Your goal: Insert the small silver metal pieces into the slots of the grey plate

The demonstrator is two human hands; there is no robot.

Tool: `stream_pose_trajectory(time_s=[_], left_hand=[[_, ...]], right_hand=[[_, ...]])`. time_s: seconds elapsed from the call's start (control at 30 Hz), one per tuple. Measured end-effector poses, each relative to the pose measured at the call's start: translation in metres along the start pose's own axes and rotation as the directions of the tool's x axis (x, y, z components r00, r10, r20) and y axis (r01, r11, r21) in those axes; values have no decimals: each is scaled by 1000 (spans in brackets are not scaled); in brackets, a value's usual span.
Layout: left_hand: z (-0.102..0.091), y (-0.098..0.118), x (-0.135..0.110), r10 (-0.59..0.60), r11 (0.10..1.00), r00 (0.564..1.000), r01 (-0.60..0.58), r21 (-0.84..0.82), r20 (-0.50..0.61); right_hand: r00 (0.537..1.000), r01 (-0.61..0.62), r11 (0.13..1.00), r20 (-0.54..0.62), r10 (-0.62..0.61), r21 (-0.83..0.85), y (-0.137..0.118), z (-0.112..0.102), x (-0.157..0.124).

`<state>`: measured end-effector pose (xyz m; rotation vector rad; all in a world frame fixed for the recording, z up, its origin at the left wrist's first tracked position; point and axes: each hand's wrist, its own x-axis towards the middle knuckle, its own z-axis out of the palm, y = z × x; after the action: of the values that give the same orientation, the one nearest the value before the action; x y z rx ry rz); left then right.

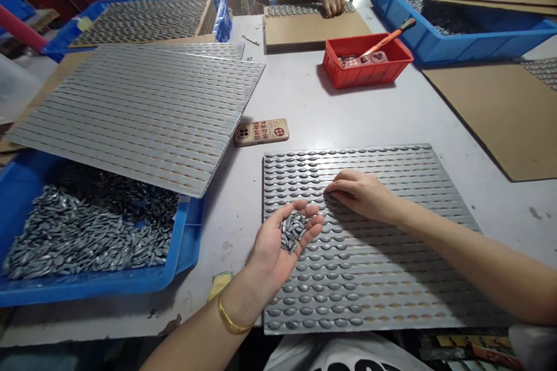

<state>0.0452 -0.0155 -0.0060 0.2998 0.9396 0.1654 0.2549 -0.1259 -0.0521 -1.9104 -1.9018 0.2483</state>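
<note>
My left hand [278, 243] lies palm up over the near-left corner of a grey grooved sheet [418, 197], cupping a small heap of oval grey metal pieces [292, 231]. Rows of the same pieces sit in the sheet's grooves, filling its lower part and its far edge. My right hand [359, 194] rests on the sheet with its fingers closed and their tips among the pieces. Whether those fingers pinch a piece is hidden. A gold bangle [232, 316] circles my left wrist.
A blue crate [187, 237] of loose pieces stands at left, under a tilted grooved sheet [134, 116]. A phone [261, 131] lies on the table. Further off are a red tray [368, 69], another blue crate [435, 35], cardboard sheets [500, 122], and a co-worker's hand [333, 1].
</note>
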Motion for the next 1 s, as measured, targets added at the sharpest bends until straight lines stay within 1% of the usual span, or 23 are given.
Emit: stream_pose_trajectory(time_s=[0.13,0.23,0.37,0.47,0.53,0.6,0.67,0.73,0.77,0.83,0.9,1.0], left_hand=[[-1,0,0,4,1000,1000,-4,2,4],[-1,1,0,4,1000,1000,-4,2,2],[0,1,0,4,1000,1000,-4,13,-9],[1,1,-1,-6,1000,1000,6,29,12],[0,1,-2,-20,999,999,19,33,33],[0,0,-1,-34,999,998,33,25,48],[-1,-1,1,-50,999,997,49,11,66],[-1,-2,2,-60,998,995,61,-11,81],[-1,-3,2,-54,998,995,57,-27,82],[-1,-4,2,-25,998,997,29,-60,76],[0,-5,2,8,996,997,-1,-88,79],[0,-6,3,11,995,996,-2,-104,92]], right_hand=[[998,63,998,-21,-63,-11,2,2,-1],[995,89,995,-34,-91,-52,1,4,-2],[993,122,987,17,-121,-109,-1,1,-2],[990,133,985,56,-127,-112,0,-1,-3],[991,129,986,57,-124,-105,1,-2,-3],[992,122,990,31,-120,-70,-2,-4,-2],[993,116,993,-29,-115,22,-11,-8,2],[989,131,983,-87,-121,130,-25,-11,8],[986,148,975,-95,-134,166,-33,-11,12],[982,185,967,-68,-175,174,-49,-11,21],[978,210,968,-23,-208,140,-60,-10,28],[970,239,969,24,-241,62,-68,-9,36]])
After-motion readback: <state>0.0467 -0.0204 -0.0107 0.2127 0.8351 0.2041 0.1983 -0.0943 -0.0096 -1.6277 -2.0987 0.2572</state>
